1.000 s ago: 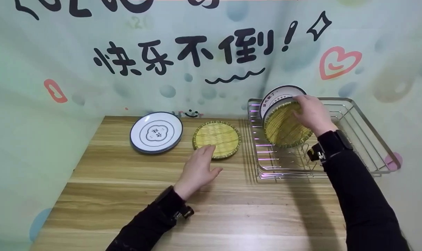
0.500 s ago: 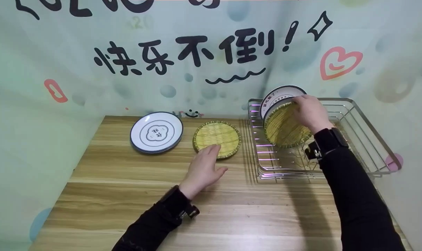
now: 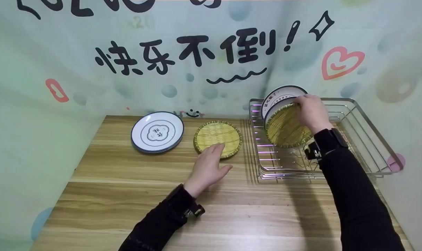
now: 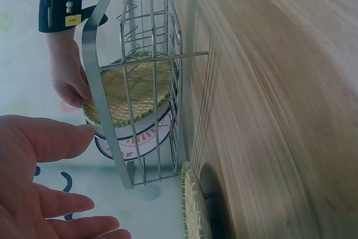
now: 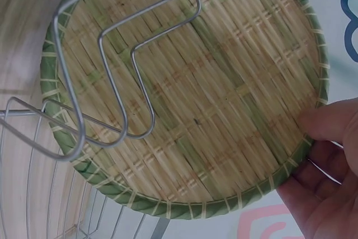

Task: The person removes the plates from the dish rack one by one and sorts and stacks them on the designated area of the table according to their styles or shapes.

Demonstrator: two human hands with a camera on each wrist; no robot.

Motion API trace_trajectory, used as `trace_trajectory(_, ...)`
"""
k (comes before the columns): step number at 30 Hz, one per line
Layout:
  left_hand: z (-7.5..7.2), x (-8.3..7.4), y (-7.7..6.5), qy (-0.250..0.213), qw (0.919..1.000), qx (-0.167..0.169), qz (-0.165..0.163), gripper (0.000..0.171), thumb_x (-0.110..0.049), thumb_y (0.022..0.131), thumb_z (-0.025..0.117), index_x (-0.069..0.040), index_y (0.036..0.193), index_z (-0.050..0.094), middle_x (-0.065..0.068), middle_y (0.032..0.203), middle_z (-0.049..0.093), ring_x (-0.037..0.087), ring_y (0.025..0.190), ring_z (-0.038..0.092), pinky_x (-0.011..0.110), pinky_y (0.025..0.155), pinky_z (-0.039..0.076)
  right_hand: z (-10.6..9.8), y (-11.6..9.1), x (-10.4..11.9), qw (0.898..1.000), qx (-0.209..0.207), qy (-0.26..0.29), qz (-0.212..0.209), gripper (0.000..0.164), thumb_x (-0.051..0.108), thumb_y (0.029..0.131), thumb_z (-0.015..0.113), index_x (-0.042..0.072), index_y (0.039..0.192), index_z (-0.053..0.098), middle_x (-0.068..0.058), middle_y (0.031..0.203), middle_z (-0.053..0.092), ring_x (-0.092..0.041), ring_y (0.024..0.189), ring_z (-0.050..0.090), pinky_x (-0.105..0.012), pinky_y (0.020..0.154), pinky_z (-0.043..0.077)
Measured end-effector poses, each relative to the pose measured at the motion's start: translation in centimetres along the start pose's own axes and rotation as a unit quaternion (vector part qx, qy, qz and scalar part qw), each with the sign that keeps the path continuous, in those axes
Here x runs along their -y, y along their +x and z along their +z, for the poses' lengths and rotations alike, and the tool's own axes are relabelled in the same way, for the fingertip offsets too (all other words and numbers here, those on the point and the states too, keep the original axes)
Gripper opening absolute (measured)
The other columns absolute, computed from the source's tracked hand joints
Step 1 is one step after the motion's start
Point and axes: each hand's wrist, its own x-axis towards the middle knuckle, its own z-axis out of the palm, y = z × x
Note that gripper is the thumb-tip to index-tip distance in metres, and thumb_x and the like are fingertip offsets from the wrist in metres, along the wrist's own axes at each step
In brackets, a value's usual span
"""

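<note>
Stacked plates (image 3: 157, 122) lie flat at far left on the bench (image 3: 239, 209), probably for stability. The left grip (image 3: 207, 170), relaxed and holding nothing, hangs above a woven tray (image 3: 218, 132). The right grip (image 3: 314, 112) pinches the rim of a second tray (image 3: 285, 127), seemingly to stop it falling flat in the rack (image 3: 376, 132).

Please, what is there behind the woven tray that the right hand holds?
White dishware with dark rims and printed characters shows past the edge of the woven tray. The tray hides much of it, so I cannot count the pieces.
</note>
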Motion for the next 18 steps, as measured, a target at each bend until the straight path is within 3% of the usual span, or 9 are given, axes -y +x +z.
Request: trace_trajectory(18, 0.6, -0.9, -0.2, -0.037, 0.9993, -0.001, -0.003, 0.075, -0.034, 0.087, 0.074, 0.002, 0.145, 0.042, 0.021, 0.146, 0.045, 0.035, 0.135, 0.043, 0.046, 0.115, 0.031, -0.2, -1.1, -0.3, 0.999, -0.028, 0.002, -0.019, 0.023, -0.01, 0.089, 0.054, -0.003, 0.104, 0.07, -0.024, 0.103, 0.066, -0.047, 0.096, 0.059, -0.059, 0.084, 0.047)
